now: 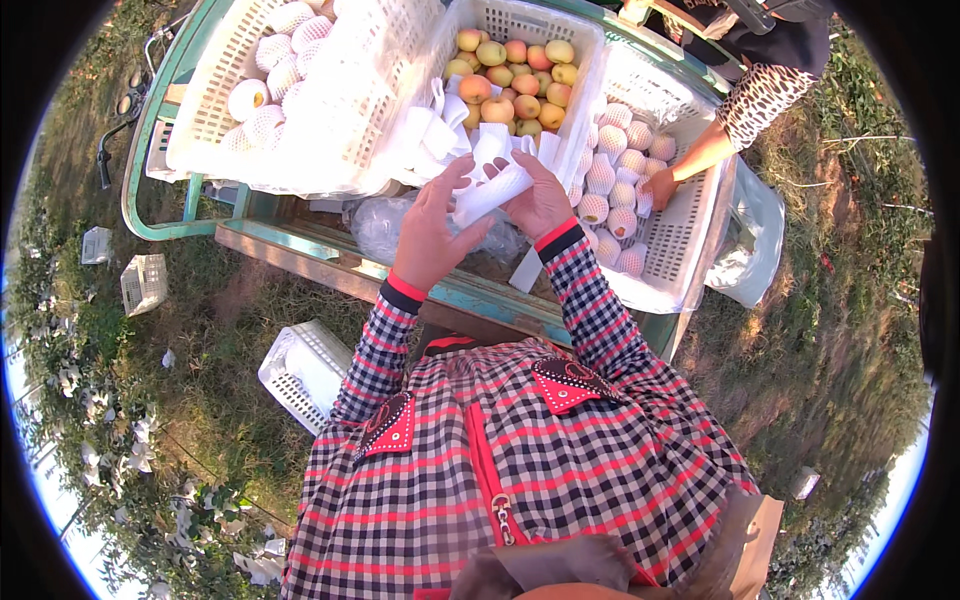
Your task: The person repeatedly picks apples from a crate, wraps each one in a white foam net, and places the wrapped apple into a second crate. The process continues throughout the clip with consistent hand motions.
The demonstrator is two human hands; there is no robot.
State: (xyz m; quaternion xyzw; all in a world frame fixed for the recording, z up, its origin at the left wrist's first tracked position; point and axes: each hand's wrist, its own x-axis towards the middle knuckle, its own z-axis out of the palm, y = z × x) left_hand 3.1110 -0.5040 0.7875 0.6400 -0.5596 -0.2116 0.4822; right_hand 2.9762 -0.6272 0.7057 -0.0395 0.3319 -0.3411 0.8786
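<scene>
A white foam net sleeve lies slantwise between my two hands, in front of the middle crate. My right hand has its thumb and fingers around the upper right end of the sleeve. My left hand is at the sleeve's other side, its fingers spread; whether they grip it is not clear. Just beyond are more flat white foam sleeves and bare yellow-red apples in a white plastic crate. Net-wrapped apples fill part of the right crate, and others lie in the left crate.
A co-worker's hand reaches into the right crate. The crates stand on a green metal cart holding clear plastic film. A pale plastic bag hangs at the right. A white crate stands on the grass at the left.
</scene>
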